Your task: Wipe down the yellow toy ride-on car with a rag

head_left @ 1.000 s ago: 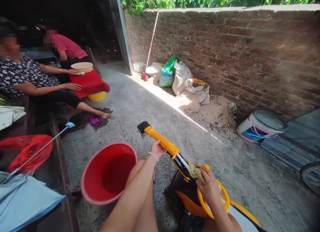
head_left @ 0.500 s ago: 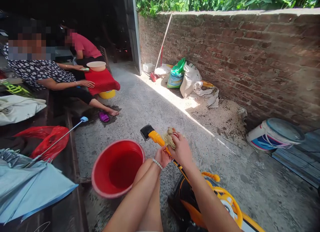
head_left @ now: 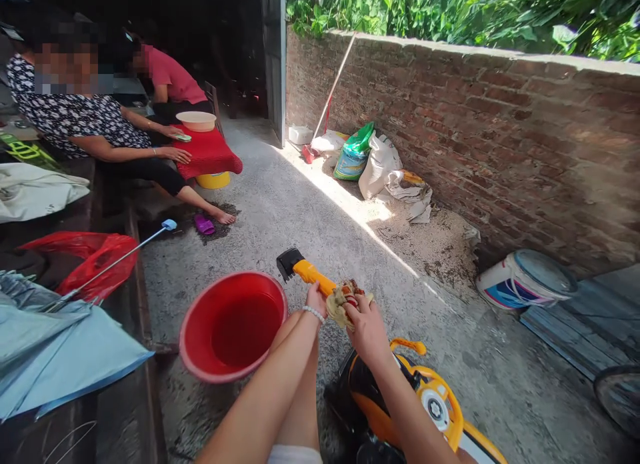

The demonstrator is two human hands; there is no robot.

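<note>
Head view: left hand (head_left: 316,303), fingers gripping toy arm (head_left: 306,271) behind scoop (head_left: 289,263), apparently steadying it; right hand (head_left: 369,329), fingers holding rag (head_left: 340,305) against arm; toy body (head_left: 369,403) standing on floor (head_left: 300,221), tub (head_left: 199,331) sitting nearby, seemingly within reach.

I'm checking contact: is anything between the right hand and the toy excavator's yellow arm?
Yes: a crumpled beige cloth, held in the right hand at the yellow arm; nothing else visible stands between them.

Smooth plastic toy arm (head_left: 314,275), matt cloth (head_left: 340,308), rough brick wall (head_left: 465,131)
</note>
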